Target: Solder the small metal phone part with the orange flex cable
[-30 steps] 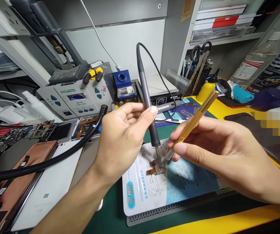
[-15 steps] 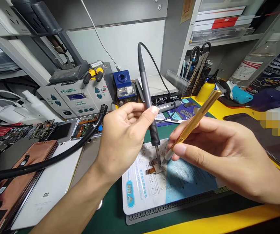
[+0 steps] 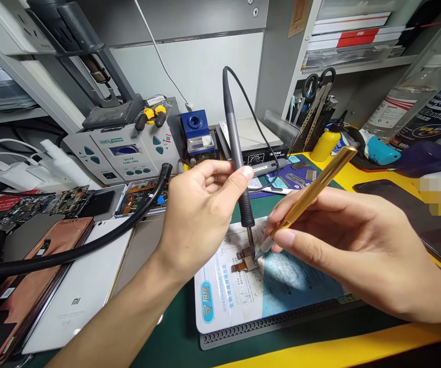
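My left hand (image 3: 205, 214) is closed around a grey soldering iron (image 3: 238, 148), its tip pointing down and its cord looping off the top. Between the thumb and fingers of my right hand (image 3: 343, 245) is a gold-handled craft knife (image 3: 312, 191), slanted down to the left. Both tips meet at the edge of a small part with brown flex-cable ends (image 3: 239, 267). That part lies on a printed white and blue card (image 3: 224, 312) on top of a grey mat (image 3: 220, 341). Whether the tips touch it I cannot tell.
At the back left stands a hot air station (image 3: 124, 151) with a black hose (image 3: 90, 255) crossing the left side. Phone housings (image 3: 78, 291) lie at left. A yellow bottle (image 3: 326, 143) and a tool holder (image 3: 312, 122) stand at back right; a dark phone (image 3: 393, 204) lies right.
The whole view has shifted slightly, so things sit a little further right. Both hands keep their tools at the same small part, with almost no movement relative to it.
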`<state>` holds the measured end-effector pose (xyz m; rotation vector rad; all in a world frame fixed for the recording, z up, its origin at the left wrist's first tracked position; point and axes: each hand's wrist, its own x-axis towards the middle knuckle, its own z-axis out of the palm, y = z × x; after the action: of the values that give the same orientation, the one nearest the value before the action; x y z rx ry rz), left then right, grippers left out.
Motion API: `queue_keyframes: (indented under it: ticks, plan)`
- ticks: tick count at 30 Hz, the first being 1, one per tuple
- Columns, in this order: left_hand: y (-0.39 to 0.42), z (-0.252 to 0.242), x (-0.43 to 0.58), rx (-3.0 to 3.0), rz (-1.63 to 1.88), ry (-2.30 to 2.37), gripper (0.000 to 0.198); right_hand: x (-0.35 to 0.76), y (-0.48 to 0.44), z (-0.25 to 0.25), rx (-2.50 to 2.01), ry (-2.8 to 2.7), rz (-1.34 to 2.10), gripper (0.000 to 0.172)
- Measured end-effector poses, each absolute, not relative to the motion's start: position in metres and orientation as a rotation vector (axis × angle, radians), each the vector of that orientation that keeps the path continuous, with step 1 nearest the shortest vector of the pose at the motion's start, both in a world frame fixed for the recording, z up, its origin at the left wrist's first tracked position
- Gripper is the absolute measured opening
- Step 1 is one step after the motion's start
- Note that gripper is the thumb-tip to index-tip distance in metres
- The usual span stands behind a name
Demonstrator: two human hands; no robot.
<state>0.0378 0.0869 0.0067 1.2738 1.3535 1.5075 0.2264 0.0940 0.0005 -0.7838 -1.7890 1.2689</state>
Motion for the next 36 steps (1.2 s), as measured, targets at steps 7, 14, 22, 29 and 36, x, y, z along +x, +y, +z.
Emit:
queue_keyframes:
  ticks: [7, 14, 22, 29, 36]
  plan:
    - [0.0866, 0.0066, 0.0382, 1.298, 1.522, 1.349, 0.023, 0.2261, 0.0939, -0.0006, -0.779, -1.816, 1.273, 0.018]
    - [0.0884, 0.0044, 0.0376, 1.284, 1.541, 1.307, 0.024, 0.2276, 0.0941, 0.0017, -0.774, -1.777, 1.231, 0.018]
    - [0.0874, 0.0049, 0.0371, 1.286, 1.538, 1.312, 0.026, 0.2252, 0.0953, -0.0001, -0.718, -1.836, 1.130, 0.016]
    - [0.0883, 0.0064, 0.0394, 1.281, 1.539, 1.324, 0.025, 0.2291, 0.0941, -0.0035, -0.722, -1.940, 1.013, 0.015]
    - [0.0886, 0.0058, 0.0393, 1.281, 1.541, 1.315, 0.023, 0.2309, 0.0933, -0.0047, -0.699, -2.043, 0.958, 0.017]
